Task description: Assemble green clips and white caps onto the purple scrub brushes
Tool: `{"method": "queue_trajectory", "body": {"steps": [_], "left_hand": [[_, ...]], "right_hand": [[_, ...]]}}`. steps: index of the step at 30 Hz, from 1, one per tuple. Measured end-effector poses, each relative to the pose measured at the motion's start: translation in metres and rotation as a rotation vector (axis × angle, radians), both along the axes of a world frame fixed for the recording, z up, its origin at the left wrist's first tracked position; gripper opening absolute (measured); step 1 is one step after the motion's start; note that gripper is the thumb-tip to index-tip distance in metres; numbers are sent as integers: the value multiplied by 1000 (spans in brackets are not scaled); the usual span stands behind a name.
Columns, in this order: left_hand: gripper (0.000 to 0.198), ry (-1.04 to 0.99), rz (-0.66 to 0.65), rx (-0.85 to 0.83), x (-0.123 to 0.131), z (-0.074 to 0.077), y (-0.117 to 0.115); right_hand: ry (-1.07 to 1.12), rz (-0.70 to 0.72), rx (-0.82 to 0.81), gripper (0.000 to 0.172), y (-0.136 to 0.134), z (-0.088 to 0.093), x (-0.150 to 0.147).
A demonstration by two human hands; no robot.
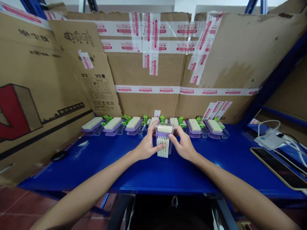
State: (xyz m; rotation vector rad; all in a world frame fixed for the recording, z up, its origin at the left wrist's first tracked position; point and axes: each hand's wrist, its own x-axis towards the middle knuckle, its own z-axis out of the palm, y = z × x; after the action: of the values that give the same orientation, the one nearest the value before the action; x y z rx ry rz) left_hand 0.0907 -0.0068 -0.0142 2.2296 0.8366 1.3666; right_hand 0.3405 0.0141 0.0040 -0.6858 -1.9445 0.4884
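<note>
The left hand (pixel 145 147) curls around the purple brush (pixel 163 142) at the middle of the blue table (pixel 168 174). The right hand (pixel 184 146) clasps its other side. A row of brushes (pixel 112 124) lines the far edge, and a phone (pixel 278 167) lies at the right.

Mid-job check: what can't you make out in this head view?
Head view, brush: sides hidden by the left hand and right hand.
Head view, phone: end cut off by the right edge.
Head view, dark object on the table: too small to identify.
Head view, box label: print too small.
</note>
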Motion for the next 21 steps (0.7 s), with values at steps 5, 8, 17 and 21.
{"method": "queue_trajectory", "body": {"steps": [5, 8, 17, 21], "left_hand": [[113, -11, -3, -80, 1, 1, 2], [104, 19, 17, -94, -1, -1, 3], [64, -91, -64, -113, 0, 2, 1], [65, -77, -31, -108, -1, 3, 1]], "right_hand": [[-28, 60, -5, 49, 1, -1, 1], [-37, 88, -35, 66, 2, -3, 2], [-68, 100, -11, 68, 2, -2, 1], [-76, 111, -26, 72, 3, -4, 1]]}}
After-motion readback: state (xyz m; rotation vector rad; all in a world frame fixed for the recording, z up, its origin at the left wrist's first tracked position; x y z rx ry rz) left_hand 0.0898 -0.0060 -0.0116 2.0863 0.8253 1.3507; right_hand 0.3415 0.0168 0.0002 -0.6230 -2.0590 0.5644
